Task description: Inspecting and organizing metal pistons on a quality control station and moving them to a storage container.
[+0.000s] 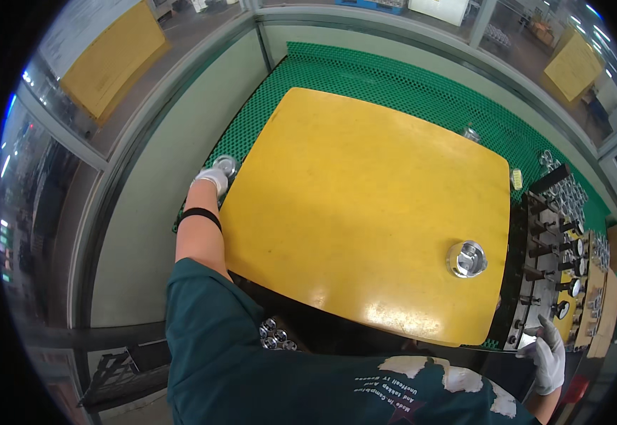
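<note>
My left hand [213, 179], in a white glove, is stretched out to the left edge of the yellow board. Its fingers close on a shiny round metal part [226, 166] over the green mat; the fingertips are partly hidden. At the lower right, my right hand [550, 360], also gloved in white, is beside the near end of a row of dial gauges [569, 286]. Its fingers are apart, and I see nothing held in them. A shiny metal cup-shaped part [467, 259] lies on the right side of the yellow board [365, 205].
Green perforated matting [365, 71] borders the board. A metal part [471, 134] and a small yellow-topped item [516, 179] lie past its right edge. Several metal parts [569, 195] are heaped at far right. More parts [274, 336] sit below the front edge. Framed panels [174, 156] enclose the bench.
</note>
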`<state>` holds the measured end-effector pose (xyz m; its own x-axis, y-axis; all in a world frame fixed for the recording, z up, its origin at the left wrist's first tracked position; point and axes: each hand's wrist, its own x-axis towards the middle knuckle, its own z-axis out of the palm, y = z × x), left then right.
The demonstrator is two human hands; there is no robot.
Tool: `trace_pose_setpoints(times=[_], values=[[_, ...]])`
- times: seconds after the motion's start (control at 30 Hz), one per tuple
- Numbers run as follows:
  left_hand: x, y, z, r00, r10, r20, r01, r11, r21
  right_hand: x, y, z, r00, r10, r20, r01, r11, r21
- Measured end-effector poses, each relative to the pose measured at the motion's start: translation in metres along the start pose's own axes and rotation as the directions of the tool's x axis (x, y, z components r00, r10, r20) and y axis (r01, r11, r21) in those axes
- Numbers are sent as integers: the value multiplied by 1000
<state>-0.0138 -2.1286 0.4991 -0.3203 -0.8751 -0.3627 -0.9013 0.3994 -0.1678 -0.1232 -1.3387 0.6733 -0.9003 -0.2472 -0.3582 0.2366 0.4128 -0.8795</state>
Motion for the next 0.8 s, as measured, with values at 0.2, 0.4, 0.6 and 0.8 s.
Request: trace_pose_setpoints(times=[0.2,0.4,0.6,0.8], values=[[-44,-6,-19,985,124,-123,-140,980,-139,-13,3,-1,999,2,-54,-2,1000,-5],[-200,69,-66,615,420,-667,-762,535,-365,7,-12,-5,997,-59,40,68,948,-310],[-378,208,-12,-25,815,-578,-992,50,114,23,-15,-13,985,-33,170,29,999,24],[-456,305,33,44,819,-572,-978,152,142,23,34,-84,951,-112,288,82,990,117]])
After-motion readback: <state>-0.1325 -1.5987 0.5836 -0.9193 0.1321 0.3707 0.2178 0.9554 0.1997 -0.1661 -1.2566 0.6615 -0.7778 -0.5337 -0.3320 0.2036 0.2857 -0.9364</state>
